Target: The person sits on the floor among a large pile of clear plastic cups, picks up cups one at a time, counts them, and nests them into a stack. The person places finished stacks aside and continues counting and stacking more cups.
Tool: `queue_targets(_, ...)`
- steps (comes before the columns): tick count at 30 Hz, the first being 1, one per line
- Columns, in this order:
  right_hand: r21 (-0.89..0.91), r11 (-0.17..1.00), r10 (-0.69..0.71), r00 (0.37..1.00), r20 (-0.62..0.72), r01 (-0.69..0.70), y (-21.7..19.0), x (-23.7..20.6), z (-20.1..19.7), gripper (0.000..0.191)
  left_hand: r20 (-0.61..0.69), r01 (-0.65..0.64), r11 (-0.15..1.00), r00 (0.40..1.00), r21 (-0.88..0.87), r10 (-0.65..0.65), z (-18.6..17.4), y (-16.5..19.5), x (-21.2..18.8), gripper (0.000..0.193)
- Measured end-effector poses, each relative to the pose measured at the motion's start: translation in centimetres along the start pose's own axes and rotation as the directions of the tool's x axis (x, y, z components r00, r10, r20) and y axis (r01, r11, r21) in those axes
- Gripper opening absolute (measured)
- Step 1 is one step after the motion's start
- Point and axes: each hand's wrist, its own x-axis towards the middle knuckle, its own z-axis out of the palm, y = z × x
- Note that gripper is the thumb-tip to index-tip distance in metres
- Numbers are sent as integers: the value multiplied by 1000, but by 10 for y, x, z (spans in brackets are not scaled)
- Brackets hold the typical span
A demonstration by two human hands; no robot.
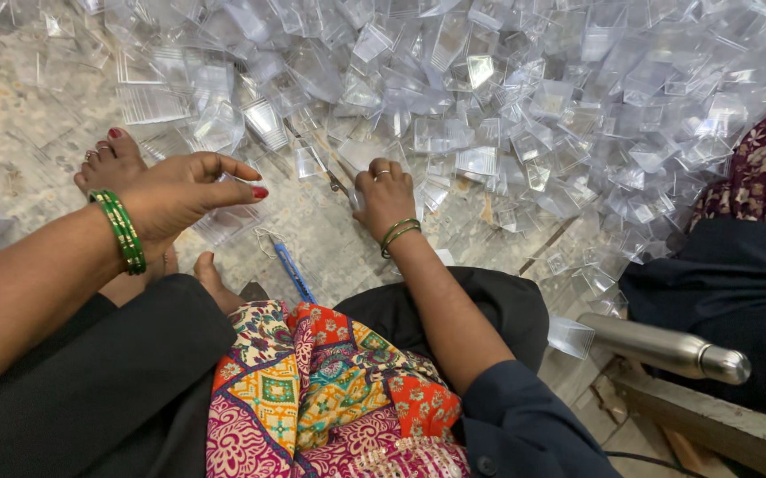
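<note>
Scissors (pixel 339 184) lie on the floor (pixel 11 142) at the edge of a heap of clear packets (pixel 489 97), under the curled right hand (pixel 384 196). Left hand (pixel 179 190) hovers half-open, empty, above a foot (pixel 110 164).

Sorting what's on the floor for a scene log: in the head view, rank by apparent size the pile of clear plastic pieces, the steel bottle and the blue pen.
1. Pile of clear plastic pieces, by far the largest.
2. Steel bottle, though it lies nearer the camera.
3. Blue pen, thin and partly hidden.
</note>
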Motion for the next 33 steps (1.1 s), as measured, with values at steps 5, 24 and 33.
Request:
queue_targets(5,39,999,-20,1000,-3,20,2,-1,-8,38,-82,-65,973,993,221,85,1,-13,14,62)
queue_targets(24,914,-320,-56,968,246,-251,-49,-34,-23,20,-77,-202,793,951,574,298,63,-18,32,83)
queue_targets(33,758,-497,-235,907,350,-422,-57,-40,-46,24,36,-27,950,999,310,17,65,-29,44,78)
